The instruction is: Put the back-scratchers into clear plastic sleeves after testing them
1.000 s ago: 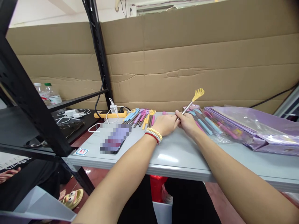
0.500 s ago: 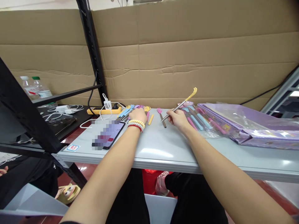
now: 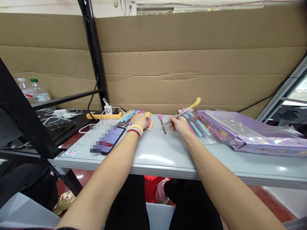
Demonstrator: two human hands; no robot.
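Note:
My right hand [image 3: 178, 125] is closed round the metal rod of a back scratcher with a yellow claw head [image 3: 195, 103], which points up and to the right. Just left of that hand, a back scratcher with a pink head [image 3: 160, 117] and a dark rod lies on the shelf top. My left hand [image 3: 139, 120] reaches among several loose back scratchers at the back; its fingers are hidden behind the hand. Blue ones [image 3: 127, 116] lie left of it, and a yellow head [image 3: 148, 114] shows at its right. A short yellow handle [image 3: 151, 125] lies nearby.
A phone [image 3: 112, 140] lies on the grey shelf top [image 3: 155, 150], left of my left forearm. Behind it are a yellow power strip [image 3: 96, 115] and white cables. Bagged back scratchers [image 3: 196, 125] and a purple box [image 3: 240, 131] stand at the right. Cardboard [image 3: 168, 64] closes the back.
The camera has tilted up slightly, so the scene sits a little lower and farther left. My right hand still holds the yellow-headed back scratcher, and my left hand remains at the pile.

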